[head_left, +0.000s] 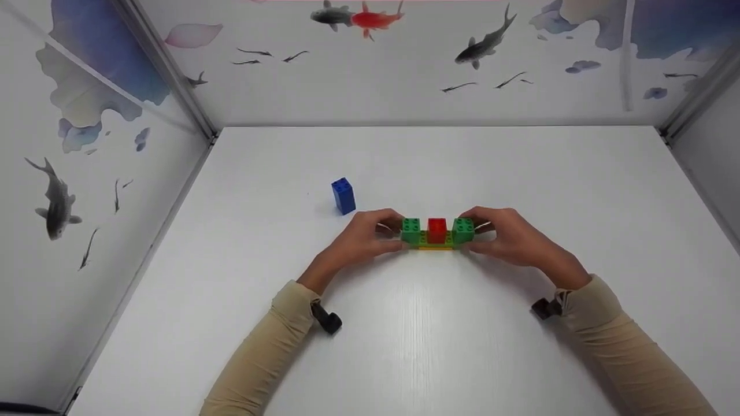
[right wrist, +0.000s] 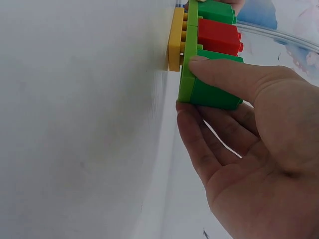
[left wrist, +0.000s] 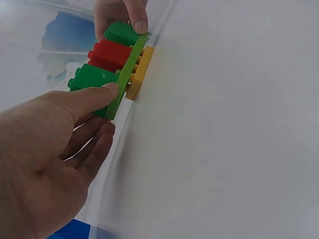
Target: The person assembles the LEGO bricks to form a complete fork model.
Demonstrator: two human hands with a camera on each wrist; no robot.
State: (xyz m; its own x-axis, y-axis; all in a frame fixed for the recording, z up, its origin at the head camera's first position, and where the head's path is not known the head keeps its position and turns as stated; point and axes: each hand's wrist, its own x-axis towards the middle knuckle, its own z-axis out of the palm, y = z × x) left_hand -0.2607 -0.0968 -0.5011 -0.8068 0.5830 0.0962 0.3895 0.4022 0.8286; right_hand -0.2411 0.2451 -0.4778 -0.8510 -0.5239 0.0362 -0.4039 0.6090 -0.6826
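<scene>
My left hand [head_left: 364, 238] pinches the left end of a toy brick assembly, and my right hand [head_left: 511, 238] pinches its right end. On top stand a left green brick [head_left: 410, 231], a red brick [head_left: 437, 230] and a right green brick [head_left: 463, 230], spaced apart. They sit on a long light-green layer [left wrist: 127, 69] with a seam near its middle. Beneath it is a shorter yellow brick [left wrist: 140, 74], its studs showing in a narrow gap in both wrist views. Each thumb presses an end of the light-green layer; the other fingers are on the far side, partly hidden.
A tall blue block [head_left: 344, 196] stands upright on the white table [head_left: 439, 335], behind and left of my left hand. White panels with painted fish [head_left: 488, 43] enclose the back and sides. Black devices [head_left: 328, 319] are strapped at both wrists.
</scene>
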